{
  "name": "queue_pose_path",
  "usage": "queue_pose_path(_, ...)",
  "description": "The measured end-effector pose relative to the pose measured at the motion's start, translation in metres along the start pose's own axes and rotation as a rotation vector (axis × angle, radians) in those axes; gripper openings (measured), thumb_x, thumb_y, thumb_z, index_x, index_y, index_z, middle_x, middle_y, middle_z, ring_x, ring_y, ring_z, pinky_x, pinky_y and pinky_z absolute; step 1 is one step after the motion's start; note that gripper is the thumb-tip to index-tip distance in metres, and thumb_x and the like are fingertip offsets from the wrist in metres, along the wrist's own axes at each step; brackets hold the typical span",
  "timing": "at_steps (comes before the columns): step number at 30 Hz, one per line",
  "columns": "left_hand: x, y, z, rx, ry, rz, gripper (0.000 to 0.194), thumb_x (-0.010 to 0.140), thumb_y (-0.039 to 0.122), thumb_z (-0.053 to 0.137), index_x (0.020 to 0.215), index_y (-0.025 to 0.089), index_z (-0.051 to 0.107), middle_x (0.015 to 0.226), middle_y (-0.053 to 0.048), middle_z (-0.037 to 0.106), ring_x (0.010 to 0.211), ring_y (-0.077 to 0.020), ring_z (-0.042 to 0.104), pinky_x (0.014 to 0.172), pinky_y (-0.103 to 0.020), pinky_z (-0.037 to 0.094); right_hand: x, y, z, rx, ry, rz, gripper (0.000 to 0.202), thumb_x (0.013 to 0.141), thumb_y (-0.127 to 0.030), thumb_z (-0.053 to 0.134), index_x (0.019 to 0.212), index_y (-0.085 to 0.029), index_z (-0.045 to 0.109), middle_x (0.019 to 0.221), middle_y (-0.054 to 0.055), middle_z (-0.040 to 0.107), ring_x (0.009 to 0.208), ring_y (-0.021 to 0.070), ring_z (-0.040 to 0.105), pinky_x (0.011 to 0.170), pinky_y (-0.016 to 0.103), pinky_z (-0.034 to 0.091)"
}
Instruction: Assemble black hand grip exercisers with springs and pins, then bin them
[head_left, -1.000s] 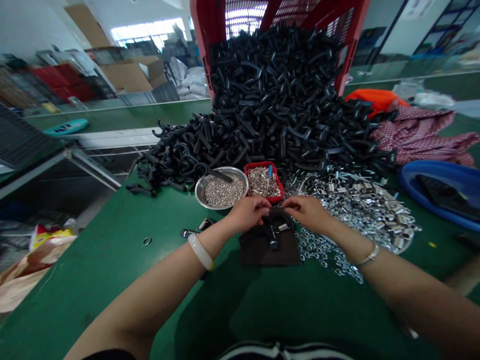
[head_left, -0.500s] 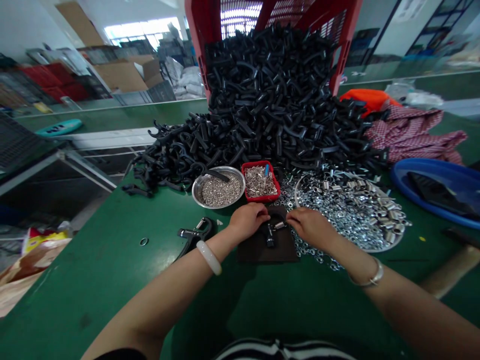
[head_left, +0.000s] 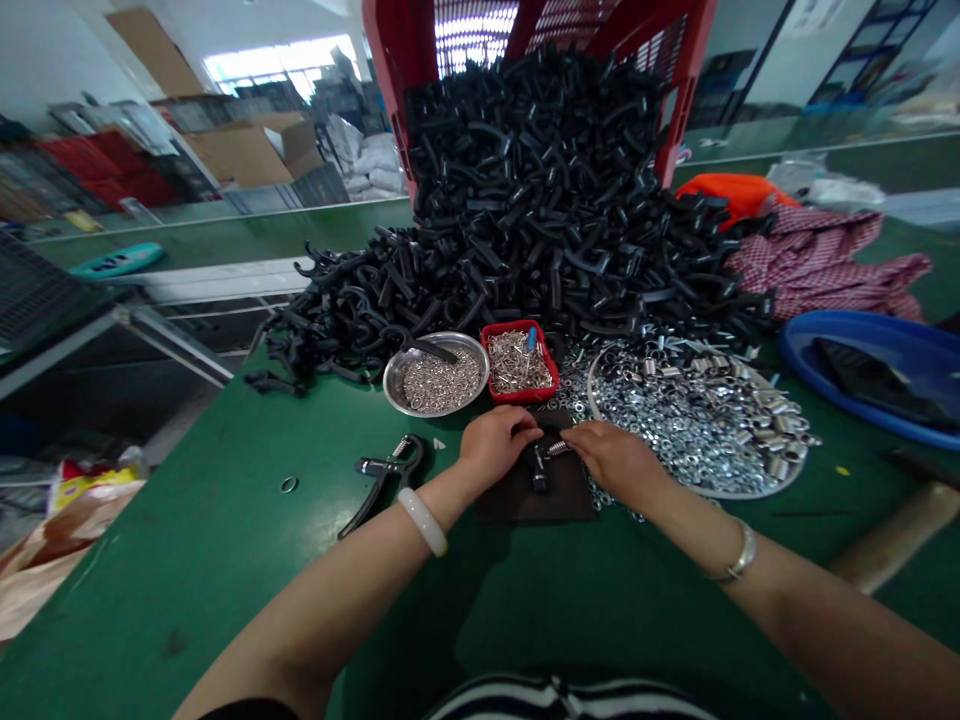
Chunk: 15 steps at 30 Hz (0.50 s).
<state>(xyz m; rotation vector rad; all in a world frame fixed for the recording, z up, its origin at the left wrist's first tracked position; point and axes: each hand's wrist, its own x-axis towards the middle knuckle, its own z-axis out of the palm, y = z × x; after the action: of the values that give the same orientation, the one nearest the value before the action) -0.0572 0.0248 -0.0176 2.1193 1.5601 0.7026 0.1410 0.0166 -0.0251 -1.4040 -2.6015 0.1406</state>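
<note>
Black handle (head_left: 539, 480) lies between left hand (head_left: 495, 443) and right hand (head_left: 616, 462), fingers bent nearly together; what they grip, I cannot tell.

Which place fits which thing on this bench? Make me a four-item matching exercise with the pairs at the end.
1. Coil spring
2. Blue basin
3. Red tray
4. Dark mat

A. Just right of the metal bowl
B. Underneath the black part
C. Beside the right hand's fingertips
D. Far right, holding a dark flat object

Pairs: 1-C, 2-D, 3-A, 4-B
</note>
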Motion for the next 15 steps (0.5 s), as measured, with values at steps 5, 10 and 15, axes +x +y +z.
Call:
queue_pose_path(5, 0.000, 0.000, 0.001, -0.003, -0.028, -0.035, 0.014, 0.078, 0.035, 0.057, 0.080, 0.022, 0.063, 0.081, 0.003, 0.065, 0.075, -0.0117, 0.057, 0.064, -0.021, 0.041, -0.008, 0.004, 0.012, 0.066, 0.116, -0.024, 0.033, 0.086, -0.014, 0.039, 0.113, -0.015, 0.057, 0.104, 0.011, 0.062, 0.094, 0.0191, 0.058, 0.083, 0.032, 0.047)
queue_pose_path(10, -0.005, 0.005, -0.007, 0.234, -0.060, 0.095, 0.016, 0.082, 0.036, 0.051, 0.083, 0.024, 0.062, 0.086, 0.003, 0.064, 0.077, -0.0119, 0.058, 0.061, -0.021, 0.039, -0.009, 0.002, 0.011, 0.043, 0.146, -0.012, 0.034, 0.086, -0.016, 0.039, 0.114, -0.012, 0.057, 0.105, 0.013, 0.062, 0.094, 0.0207, 0.058, 0.083, 0.034, 0.048)
queue_pose_path(15, -0.010, 0.011, -0.003, 0.549, -0.069, 0.265, 0.020, 0.087, 0.029, 0.042, 0.087, 0.022, 0.061, 0.086, -0.002, 0.062, 0.073, -0.0148, 0.057, 0.057, -0.024, 0.038, -0.016, -0.001, 0.013, -0.026, 0.211, -0.014, 0.032, 0.087, -0.017, 0.039, 0.112, -0.012, 0.059, 0.108, 0.012, 0.060, 0.095, 0.0209, 0.058, 0.085, 0.033, 0.047)
